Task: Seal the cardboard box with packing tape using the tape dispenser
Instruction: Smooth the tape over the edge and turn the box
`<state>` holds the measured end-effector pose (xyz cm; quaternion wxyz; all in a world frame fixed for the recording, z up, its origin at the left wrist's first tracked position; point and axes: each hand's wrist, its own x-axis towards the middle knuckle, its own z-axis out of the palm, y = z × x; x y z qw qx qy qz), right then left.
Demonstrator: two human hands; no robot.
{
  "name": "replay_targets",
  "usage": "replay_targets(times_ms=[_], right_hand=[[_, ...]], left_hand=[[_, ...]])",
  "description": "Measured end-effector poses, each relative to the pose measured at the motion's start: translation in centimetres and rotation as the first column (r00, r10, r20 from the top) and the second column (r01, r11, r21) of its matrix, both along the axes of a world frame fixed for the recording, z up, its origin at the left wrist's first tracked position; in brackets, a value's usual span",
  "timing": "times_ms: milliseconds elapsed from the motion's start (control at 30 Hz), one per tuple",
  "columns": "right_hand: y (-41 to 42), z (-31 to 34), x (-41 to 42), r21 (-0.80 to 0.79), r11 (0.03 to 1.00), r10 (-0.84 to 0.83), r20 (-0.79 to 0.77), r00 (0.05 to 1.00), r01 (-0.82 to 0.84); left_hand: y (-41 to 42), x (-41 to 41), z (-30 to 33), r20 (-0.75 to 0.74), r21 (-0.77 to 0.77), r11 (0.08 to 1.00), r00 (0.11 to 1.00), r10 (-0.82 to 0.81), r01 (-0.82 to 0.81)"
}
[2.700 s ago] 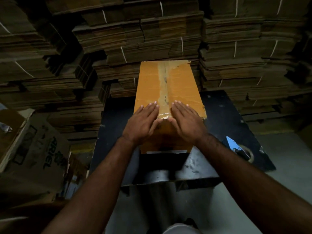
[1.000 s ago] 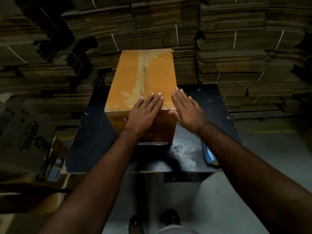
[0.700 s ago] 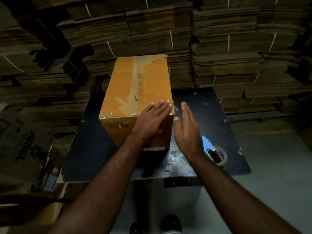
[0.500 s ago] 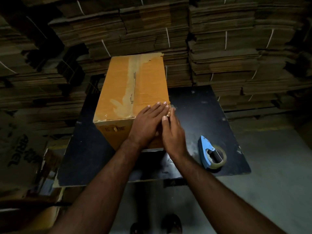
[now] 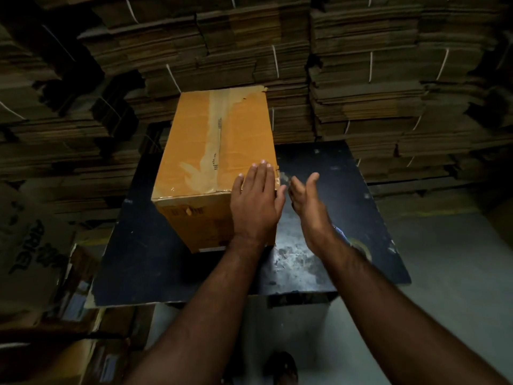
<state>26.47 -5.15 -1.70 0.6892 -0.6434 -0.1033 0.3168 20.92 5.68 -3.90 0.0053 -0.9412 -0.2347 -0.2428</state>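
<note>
A tall orange-brown cardboard box stands on a black tabletop, its closed top flaps covered by a strip of clear packing tape along the centre seam. My left hand lies flat with straight fingers over the box's near right corner. My right hand hovers just right of the box, palm turned towards it, fingers straight, holding nothing. The blue tape dispenser lies on the table's right part, mostly hidden behind my right forearm.
Bundled stacks of flattened cardboard wall in the table at the back and on both sides. Printed cartons lean at the left. Grey floor lies to the right and in front, with my foot below the table edge.
The box has slid and turned to the left of the table. My right hand came off the box's top, touched its right side, and now is slightly apart from it.
</note>
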Motion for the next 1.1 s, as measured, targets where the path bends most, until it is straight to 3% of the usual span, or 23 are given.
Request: replay_targets(times_ms=[233, 400, 600, 700, 800, 867, 967, 1100], right_hand=[[-0.2, -0.5, -1.6, 0.044, 0.999, -0.017, 0.009, 1.000, 0.016], [0.3, -0.4, -3.7, 0.052, 0.998, -0.047, 0.078, 0.996, 0.043], [2.3, -0.3, -5.0, -0.109, 0.990, -0.056, 0.267, 0.962, 0.088], [4.3, 0.0, -2.2, -0.230, 0.971, -0.005, 0.249, 0.968, 0.064], [5.1, 0.2, 0.3, -0.255, 0.967, 0.053, 0.227, 0.972, 0.007], [4.2, -0.1, -0.6, -0.236, 0.971, 0.028, 0.310, 0.950, 0.049], [3.2, -0.8, -3.1, -0.173, 0.972, -0.040, 0.537, 0.842, 0.157], [3.9, -3.0, -2.2, -0.180, 0.969, -0.017, 0.633, 0.774, 0.168]], left_hand=[[-0.7, 0.7, 0.0, -0.044, -0.003, 0.999, 0.998, 0.049, -0.050], [1.5, -2.3, 1.2, -0.071, 0.005, 0.980, 0.978, -0.196, 0.197], [3.3, -4.4, 0.5, -0.093, -0.023, 0.966, 0.962, -0.257, 0.256], [3.4, -4.4, 0.9, -0.098, -0.068, 0.958, 0.954, -0.283, 0.277], [3.7, -4.6, 1.8, -0.109, -0.094, 0.942, 0.937, -0.333, 0.324], [4.4, -4.6, 2.0, -0.073, -0.061, 0.937, 0.935, -0.347, 0.343], [5.2, -4.8, 1.2, -0.006, 0.039, 0.973, 0.974, -0.228, 0.228], [5.0, -4.5, 0.2, 0.037, 0.065, 0.971, 0.972, -0.233, 0.231]])
